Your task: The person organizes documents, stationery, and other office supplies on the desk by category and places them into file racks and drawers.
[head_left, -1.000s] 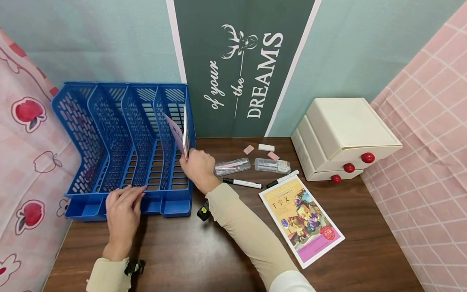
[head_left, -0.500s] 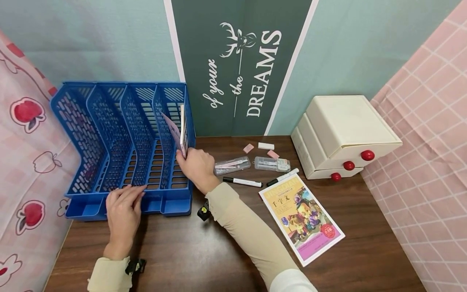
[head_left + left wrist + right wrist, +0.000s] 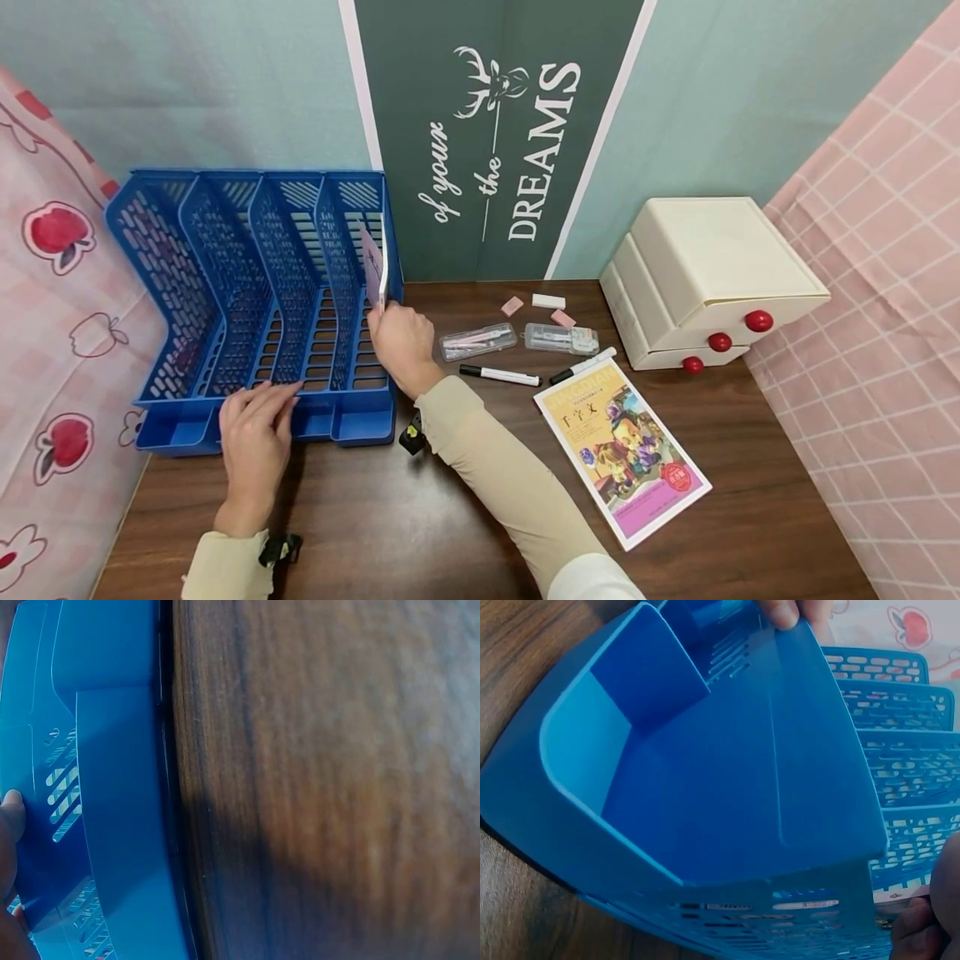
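Observation:
A blue desk file organizer (image 3: 300, 408) with tall slatted dividers stands at the left in the head view. My right hand (image 3: 402, 340) grips the near lower edge of a thin book (image 3: 375, 265), which stands upright in the rightmost compartment, close to its right wall. Its purple side faces left. In the right wrist view the same book (image 3: 901, 892) shows only as a sliver by my fingers. My left hand (image 3: 255, 442) holds the organizer's front rim, with the thumb (image 3: 12, 806) against the front panel and the fingers reaching over the edge.
Right of the organizer lie clear stationery cases (image 3: 478, 342), erasers (image 3: 549, 301) and black-and-white markers (image 3: 500, 375). A yellow and purple book (image 3: 622, 450) lies flat nearby. A white drawer box (image 3: 720, 275) with red knobs stands at the back right, before the curtain.
The book's purple side, which fanned out to the left, now lies closer to the rest of the book. My right hand has shifted slightly. The left hand keeps its place on the rim.

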Tool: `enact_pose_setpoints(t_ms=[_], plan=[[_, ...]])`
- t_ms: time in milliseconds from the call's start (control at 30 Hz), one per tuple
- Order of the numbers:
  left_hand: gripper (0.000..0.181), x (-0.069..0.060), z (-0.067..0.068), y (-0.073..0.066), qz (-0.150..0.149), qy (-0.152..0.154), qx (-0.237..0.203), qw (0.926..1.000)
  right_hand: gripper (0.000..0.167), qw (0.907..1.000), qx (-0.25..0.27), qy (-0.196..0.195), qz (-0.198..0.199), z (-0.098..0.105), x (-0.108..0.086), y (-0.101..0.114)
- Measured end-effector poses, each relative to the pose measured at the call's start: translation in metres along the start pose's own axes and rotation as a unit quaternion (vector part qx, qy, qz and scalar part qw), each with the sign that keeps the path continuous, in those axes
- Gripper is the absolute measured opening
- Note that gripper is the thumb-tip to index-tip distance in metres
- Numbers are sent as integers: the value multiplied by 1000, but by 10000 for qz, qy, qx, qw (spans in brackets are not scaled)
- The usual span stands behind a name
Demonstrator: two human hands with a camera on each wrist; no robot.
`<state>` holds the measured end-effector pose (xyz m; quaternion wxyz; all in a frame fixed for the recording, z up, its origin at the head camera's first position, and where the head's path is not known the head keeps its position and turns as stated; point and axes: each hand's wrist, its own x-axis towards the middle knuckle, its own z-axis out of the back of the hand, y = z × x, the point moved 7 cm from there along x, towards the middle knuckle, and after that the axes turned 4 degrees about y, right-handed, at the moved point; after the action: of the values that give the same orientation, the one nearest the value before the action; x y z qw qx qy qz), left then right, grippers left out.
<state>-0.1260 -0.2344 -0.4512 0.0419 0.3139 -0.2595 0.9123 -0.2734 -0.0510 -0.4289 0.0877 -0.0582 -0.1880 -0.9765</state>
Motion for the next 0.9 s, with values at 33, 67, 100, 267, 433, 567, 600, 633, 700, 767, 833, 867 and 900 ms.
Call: enact_pose_setpoints(t_ms=[33,67,100,267,433,567,600,633,700,767,833,867,900], plan=[[21,0,0,0,6,18,19,10000,43,10000,4,-41,-16,1,1,-1],[21,0,0,0,18,30,22,10000,43,10000,-6,-85,-28,1,2,-1],[21,0,0,0,21,32,23,10000,42,9999,-26,-106,-53,1,2,-2],[21,-1,0,-1,-62,-65,-32,10000,40,9997,-12,-190,-123,2,4,-4],[20,-1,0,-2,-185,-170,-114,9996,44,9997,69,-198,-150,3,6,-6],[20,0,1,-1,-175,-183,-124,9996,48,9993,232,-47,-290,4,8,-10],[19,-1,1,0,-153,-142,-93,9997,48,9991,286,9,-313,4,9,-11],[19,-1,0,1,-138,-92,-59,9998,49,9988,358,70,-331,3,9,-11],[20,-2,-1,1,-119,-39,-40,9999,50,9983,458,142,-346,3,10,-12],[19,-3,-2,2,-106,-21,-37,9999,52,9975,561,199,-390,2,10,-12],[20,-2,-2,1,-116,-61,-63,9999,52,9961,706,259,-458,1,11,-11],[19,-2,-2,1,-109,-57,-56,9999,51,9953,780,294,-497,1,11,-10],[19,-2,-2,1,-100,-56,-49,9999,51,9940,877,349,-559,1,11,-9]])
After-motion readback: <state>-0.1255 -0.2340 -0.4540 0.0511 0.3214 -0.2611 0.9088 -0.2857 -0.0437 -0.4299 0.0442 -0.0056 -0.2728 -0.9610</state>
